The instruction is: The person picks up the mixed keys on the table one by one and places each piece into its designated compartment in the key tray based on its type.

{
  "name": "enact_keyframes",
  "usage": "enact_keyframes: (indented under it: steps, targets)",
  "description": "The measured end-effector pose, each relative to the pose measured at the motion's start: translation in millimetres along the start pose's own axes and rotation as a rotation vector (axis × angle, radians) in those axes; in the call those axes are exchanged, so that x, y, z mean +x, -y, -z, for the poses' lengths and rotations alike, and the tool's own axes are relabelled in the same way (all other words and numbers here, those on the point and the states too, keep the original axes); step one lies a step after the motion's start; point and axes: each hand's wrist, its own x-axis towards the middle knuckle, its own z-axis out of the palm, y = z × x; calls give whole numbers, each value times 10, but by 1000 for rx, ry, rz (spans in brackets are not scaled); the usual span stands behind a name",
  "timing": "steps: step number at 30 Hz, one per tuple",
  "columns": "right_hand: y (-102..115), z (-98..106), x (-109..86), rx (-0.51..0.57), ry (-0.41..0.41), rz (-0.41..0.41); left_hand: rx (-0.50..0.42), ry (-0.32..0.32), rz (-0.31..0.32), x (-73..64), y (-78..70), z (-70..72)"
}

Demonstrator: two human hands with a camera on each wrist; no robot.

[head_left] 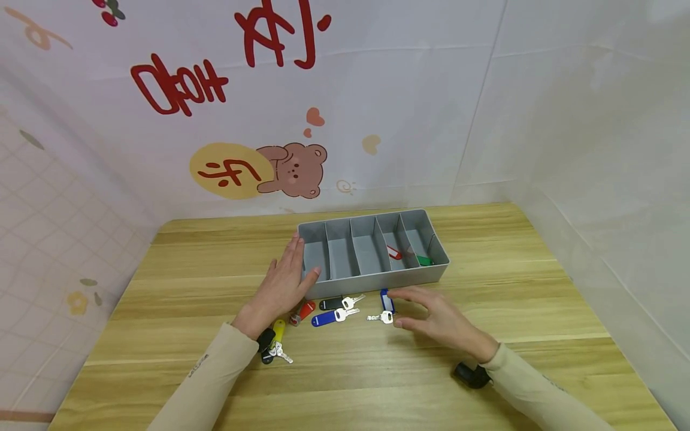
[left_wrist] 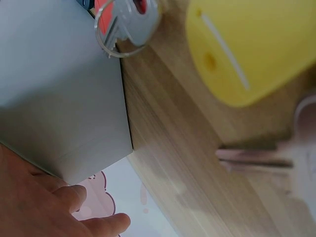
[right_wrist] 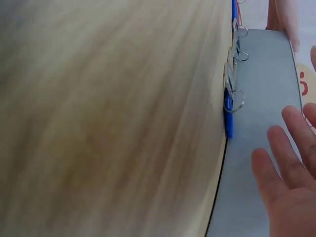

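Note:
My left hand [head_left: 277,287] rests against the left end of a grey divided box [head_left: 377,279], its thumb over the front rim. Close to the box's front wall lies a blue key tag [head_left: 386,301] with a silver key [head_left: 381,317]. Thumb and index finger of my right hand [head_left: 439,314] are spread beside that tag, gripping nothing. In the right wrist view the same blue tag [right_wrist: 228,116] lies by the box wall, below spread fingers [right_wrist: 289,168]. A red tag [head_left: 395,254] is in the box's second compartment from the right, a green tag [head_left: 424,261] in the rightmost.
Left of the right hand lie a black key tag [head_left: 330,303], another blue tag [head_left: 324,318] and a red tag [head_left: 308,309], with keys. A yellow tag [head_left: 278,328] with keys sits by the left wrist, partly hidden. White printed sheeting [head_left: 409,120] stands behind the table [head_left: 377,383].

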Motion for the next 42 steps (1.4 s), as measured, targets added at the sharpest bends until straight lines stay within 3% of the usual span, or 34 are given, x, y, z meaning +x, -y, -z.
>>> enact_keyframes:
  steps: [12,22,42]
  targets:
    - [-82,-48,33,12,48,-103,-3,7,5,-3,-15,18]
    - [-136,-66,63,-15,70,-70,-8,14,12,1,-27,28]
    - [-146,-83,124,-33,115,-99,-9,9,9,6,-7,13]
